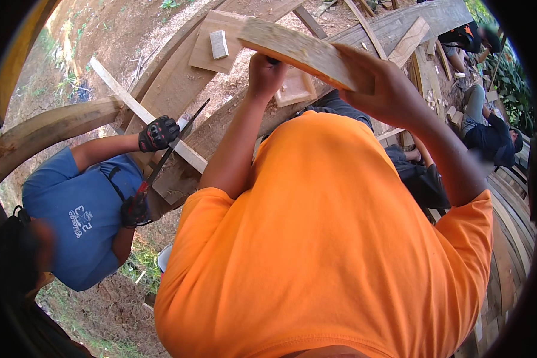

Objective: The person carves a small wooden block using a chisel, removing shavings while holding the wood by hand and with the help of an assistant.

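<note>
Beneath the board (298, 49), our left hand (265, 77) hides part of a dark object (272, 60), so we cannot tell what it is. Our right hand (380, 82) covers the board's right end. Well below the board, our orange shirt (322, 238) hides part of a whitish object (164, 258); far right of the board, we see one co-worker (461, 37) with a blurred head

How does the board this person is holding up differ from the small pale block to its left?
The board is long; the block is short and stubby. The board is raised, its right end gripped by the right hand; the block lies on a flat brown panel. The board's lower edge looks orange-brown; the block is pale greyish. Both look like wood.
</note>
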Demonstrator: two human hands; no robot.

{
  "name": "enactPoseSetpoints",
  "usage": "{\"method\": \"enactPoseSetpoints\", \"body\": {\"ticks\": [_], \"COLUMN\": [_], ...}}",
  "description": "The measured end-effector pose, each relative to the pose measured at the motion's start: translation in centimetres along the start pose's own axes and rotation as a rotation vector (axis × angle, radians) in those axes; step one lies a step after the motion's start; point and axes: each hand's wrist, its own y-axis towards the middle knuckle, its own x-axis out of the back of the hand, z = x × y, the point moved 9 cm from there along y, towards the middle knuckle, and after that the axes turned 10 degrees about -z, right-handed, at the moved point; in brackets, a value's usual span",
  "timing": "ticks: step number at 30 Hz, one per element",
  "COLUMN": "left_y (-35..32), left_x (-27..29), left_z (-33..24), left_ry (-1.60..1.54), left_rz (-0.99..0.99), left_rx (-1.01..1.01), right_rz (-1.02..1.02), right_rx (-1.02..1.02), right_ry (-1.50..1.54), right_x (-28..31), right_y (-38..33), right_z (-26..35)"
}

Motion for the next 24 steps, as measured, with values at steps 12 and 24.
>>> {"method": "enactPoseSetpoints", "body": {"ticks": [12,24], "left_y": [1.2,2.0], "left_x": [0.6,0.8], "left_z": [0.6,0.2], "left_ry": [0.029,-0.125], "left_rz": [-0.008,-0.067], "left_rx": [-0.035,0.108], "right_rz": [-0.100,-0.467], "right_rx": [0.018,0.276], "right_ry": [-0.030,0.239], "right_x": [0.4,-8.2], "right_y": [1.5,4.7], "right_z": [-0.8,-11.3]}}
